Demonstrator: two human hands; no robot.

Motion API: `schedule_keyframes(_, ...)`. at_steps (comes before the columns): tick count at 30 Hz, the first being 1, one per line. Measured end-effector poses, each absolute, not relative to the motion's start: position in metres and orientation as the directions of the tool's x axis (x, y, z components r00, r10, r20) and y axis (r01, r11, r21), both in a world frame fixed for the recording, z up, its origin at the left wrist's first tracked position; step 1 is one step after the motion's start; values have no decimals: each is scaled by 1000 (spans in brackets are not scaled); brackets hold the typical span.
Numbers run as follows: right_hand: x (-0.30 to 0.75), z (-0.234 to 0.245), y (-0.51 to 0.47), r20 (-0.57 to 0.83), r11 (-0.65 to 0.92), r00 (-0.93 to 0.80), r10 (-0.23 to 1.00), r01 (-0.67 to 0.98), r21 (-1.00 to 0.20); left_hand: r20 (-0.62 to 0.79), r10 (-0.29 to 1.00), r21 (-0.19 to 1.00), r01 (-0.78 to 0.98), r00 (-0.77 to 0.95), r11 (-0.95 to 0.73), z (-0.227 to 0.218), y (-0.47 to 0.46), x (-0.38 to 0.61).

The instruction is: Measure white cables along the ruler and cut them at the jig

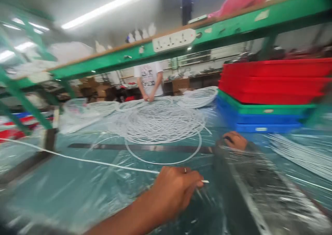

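Note:
Near the lower middle, my left hand [176, 190] is closed on a thin white cable [103, 162], whose short end pokes out past the fingertips toward the right. From the hand the cable runs off to the left edge of the view. My right hand [236, 140] is at the far end of a long grey metal box-like machine [275, 190] wrapped in clear film. Its fingers are blurred and partly hidden, so their grip does not show. Beyond my left hand lies a loose coil of white cable [158, 124], one loop spreading toward me.
A steel ruler-like strip [109, 146] lies across the film-covered green table [77, 186]. Stacked red, green and blue trays [269, 89] stand at right, near cut white lengths [301, 155]. A green shelf beam [109, 61] carries a power strip [174, 40]. Another person [149, 77] stands opposite.

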State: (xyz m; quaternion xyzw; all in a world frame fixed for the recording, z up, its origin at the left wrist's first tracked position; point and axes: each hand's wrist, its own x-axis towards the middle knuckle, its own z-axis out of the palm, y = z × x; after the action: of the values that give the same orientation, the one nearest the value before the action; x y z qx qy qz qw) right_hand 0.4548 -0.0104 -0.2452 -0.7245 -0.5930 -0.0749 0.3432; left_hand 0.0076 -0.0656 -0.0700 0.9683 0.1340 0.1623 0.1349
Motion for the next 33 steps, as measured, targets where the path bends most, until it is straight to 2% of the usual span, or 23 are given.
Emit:
schedule_keyframes(4,447,-232,-19,443,-102,269,855,925,-366,341,216,380,76,915,-922,-47,-57,60)
schedule_keyframes(10,457,-236,-11,398,-175,319,860,918,-357,392,119,366,-36,912,-930,-57,-31,76)
schedule_keyframes(15,459,-238,-9,391,-186,332,858,912,-365,481,35,277,-114,876,-954,-63,-42,70)
schedule_keyframes(17,460,-239,-9,391,-187,331,859,913,-362,525,36,246,-111,850,-963,-64,-47,72)
schedule_keyframes(20,460,-237,-12,390,-191,330,860,916,-352,562,49,262,-121,826,-958,-70,-50,77)
schedule_keyframes(33,441,-215,-21,318,-246,355,879,910,-334,506,134,404,-97,852,-909,-84,-58,81)
